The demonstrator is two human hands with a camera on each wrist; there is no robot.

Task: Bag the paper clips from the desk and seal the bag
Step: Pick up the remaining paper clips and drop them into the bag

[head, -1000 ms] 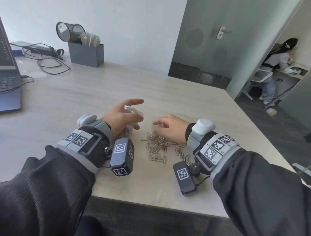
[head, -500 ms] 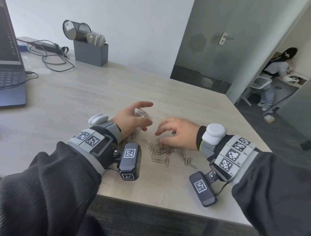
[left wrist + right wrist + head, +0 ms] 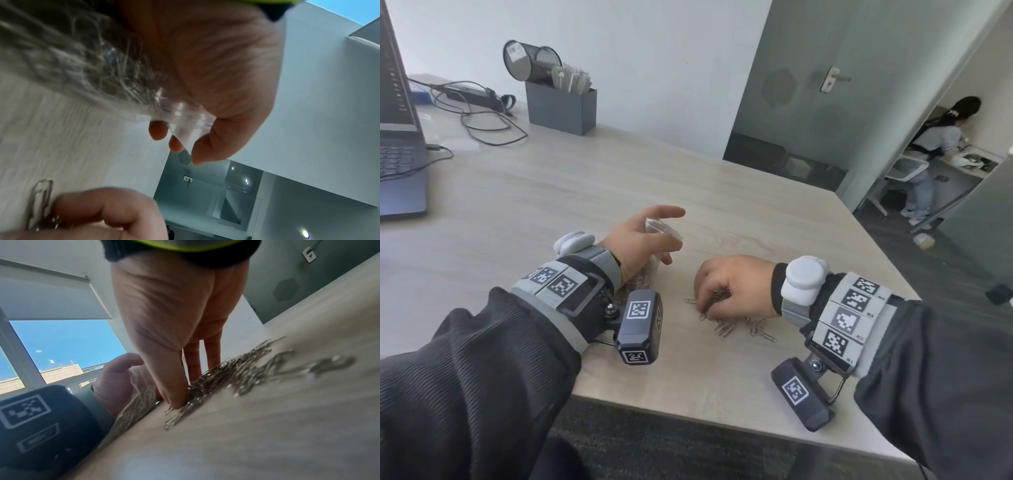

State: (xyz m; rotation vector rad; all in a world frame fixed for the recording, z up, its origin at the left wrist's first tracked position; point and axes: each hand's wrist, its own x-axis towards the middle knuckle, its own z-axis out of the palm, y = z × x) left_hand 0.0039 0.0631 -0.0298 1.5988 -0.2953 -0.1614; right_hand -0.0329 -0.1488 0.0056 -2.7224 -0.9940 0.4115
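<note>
My left hand (image 3: 654, 236) holds a clear plastic bag (image 3: 658, 226) upright on the desk, mouth up between thumb and fingers. The bag (image 3: 98, 68) has several paper clips inside, seen close in the left wrist view under the palm. To its right a loose pile of paper clips (image 3: 726, 327) lies on the desk (image 3: 551, 205). My right hand (image 3: 710, 298) is down on the pile, fingers curled round a bunch of clips. In the right wrist view its thumb (image 3: 174, 395) presses into the paper clips (image 3: 236, 373), and the bag (image 3: 139, 400) stands just behind.
A laptop (image 3: 397, 154) sits at the far left with cables (image 3: 482, 116) behind it. A grey organiser box (image 3: 561, 106) and a tilted mesh cup (image 3: 530, 61) stand at the back. The desk's front edge (image 3: 688, 411) is close. A person (image 3: 935, 150) stands beyond the doorway.
My right hand has dropped from hovering with spread fingers onto the pile and curled round clips. The left hand still holds the bag in the same place.
</note>
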